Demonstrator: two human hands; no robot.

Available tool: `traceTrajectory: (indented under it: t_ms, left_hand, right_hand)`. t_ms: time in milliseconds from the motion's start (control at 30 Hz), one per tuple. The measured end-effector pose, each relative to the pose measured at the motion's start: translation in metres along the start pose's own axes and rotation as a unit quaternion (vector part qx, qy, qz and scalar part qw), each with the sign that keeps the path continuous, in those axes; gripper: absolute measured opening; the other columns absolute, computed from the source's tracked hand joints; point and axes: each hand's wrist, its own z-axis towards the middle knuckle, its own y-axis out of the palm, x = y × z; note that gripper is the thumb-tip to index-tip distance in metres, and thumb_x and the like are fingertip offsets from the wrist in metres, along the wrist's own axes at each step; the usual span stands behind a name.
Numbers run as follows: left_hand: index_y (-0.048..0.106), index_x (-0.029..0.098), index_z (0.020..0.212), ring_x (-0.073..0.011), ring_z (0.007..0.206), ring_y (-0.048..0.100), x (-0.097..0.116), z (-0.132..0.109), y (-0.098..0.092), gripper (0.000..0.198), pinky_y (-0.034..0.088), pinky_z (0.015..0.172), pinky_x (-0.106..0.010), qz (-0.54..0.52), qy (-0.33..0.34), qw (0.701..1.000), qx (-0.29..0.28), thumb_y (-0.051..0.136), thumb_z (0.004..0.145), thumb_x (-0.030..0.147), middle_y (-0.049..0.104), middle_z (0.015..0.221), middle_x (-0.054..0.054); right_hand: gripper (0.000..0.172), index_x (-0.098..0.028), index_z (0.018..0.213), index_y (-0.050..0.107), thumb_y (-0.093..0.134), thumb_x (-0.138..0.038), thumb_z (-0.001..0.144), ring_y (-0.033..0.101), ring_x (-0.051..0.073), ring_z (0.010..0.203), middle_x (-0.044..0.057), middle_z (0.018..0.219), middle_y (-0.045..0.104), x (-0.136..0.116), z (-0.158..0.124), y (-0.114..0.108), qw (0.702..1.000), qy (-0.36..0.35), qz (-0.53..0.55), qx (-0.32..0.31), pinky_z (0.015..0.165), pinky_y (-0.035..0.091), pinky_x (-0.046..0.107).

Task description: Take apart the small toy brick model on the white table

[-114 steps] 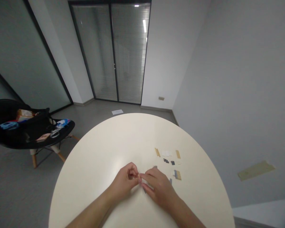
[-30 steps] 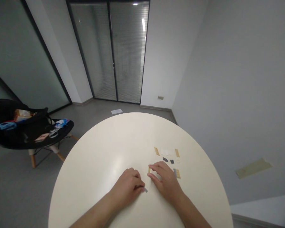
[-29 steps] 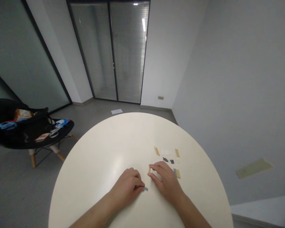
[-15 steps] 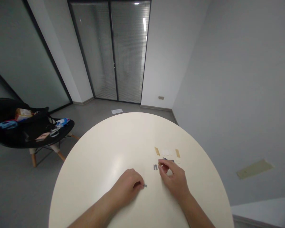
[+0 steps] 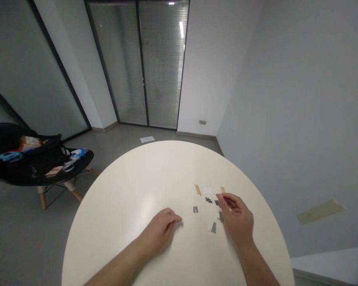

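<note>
- Head view, as seen from across the room: the person's right hand hangs over a scattered group of small flat pieces on the round cream surface, while the left hand lies low, well to its left.
- The right hand's grip is narrow, thumb and forefinger drawn close together just above the group. Whether they pinch anything, I cannot tell.
- The left hand's fingers lie loosely together near the surface, and its grip looks slack, though nothing held can be made out.
- The group includes a tan ribbed strip, white flat tiles, small dark-grey blocks, a pair of grey bars, and a slim grey strip just beside a white tile.
- Pieces this small seem to call for fingertip work: coming in from above, pinching by the edges and lifting straight up, so that close neighbours are not nudged.
- Against the view half a second earlier, the right hand sits further right and has uncovered the grey bars. The slim grey strip and its white tile now show below that hand.
</note>
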Motion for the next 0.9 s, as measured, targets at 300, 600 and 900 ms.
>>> traceTrajectory:
  t_ms: [300, 600, 900]
  left_hand:
    - [0.061, 0.019, 0.094, -0.0180, 0.090, 0.057, -0.007, -0.002, 0.002, 0.021, 0.046, 0.083, -0.030, -0.010, 0.010, 1.000, 0.023, 0.041, 0.094, 0.014, 0.061, 0.096, -0.006]
    - [0.061, 0.019, 0.094, -0.0176, 0.089, 0.056, -0.005, -0.002, -0.001, 0.021, 0.046, 0.083, -0.030, -0.004, 0.007, 1.000, 0.012, 0.042, 0.092, 0.011, 0.061, 0.096, -0.005]
    - [0.061, 0.020, 0.096, -0.0180, 0.090, 0.057, -0.007, -0.003, -0.002, 0.021, 0.046, 0.084, -0.031, -0.012, 0.012, 1.000, 0.014, 0.042, 0.092, 0.012, 0.061, 0.097, -0.005]
  right_hand:
    - [0.037, -0.017, 0.093, 0.069, 0.067, -0.051, 0.078, 0.068, 0.021, 0.075, 0.010, 0.089, 0.074, 0.011, 0.018, -0.018, 0.996, 0.054, -0.039, 0.052, 0.076, 0.055, 0.035]
    - [0.037, -0.017, 0.089, 0.076, 0.061, -0.046, 0.072, 0.069, 0.026, 0.075, 0.011, 0.084, 0.076, 0.055, 0.047, -0.056, 0.956, 0.132, -0.253, -0.063, 0.071, 0.052, 0.037]
    - [0.028, -0.019, 0.085, 0.077, 0.058, -0.034, 0.070, 0.069, 0.025, 0.075, 0.009, 0.081, 0.076, 0.076, 0.044, -0.055, 0.920, 0.114, -0.357, -0.113, 0.069, 0.051, 0.035]
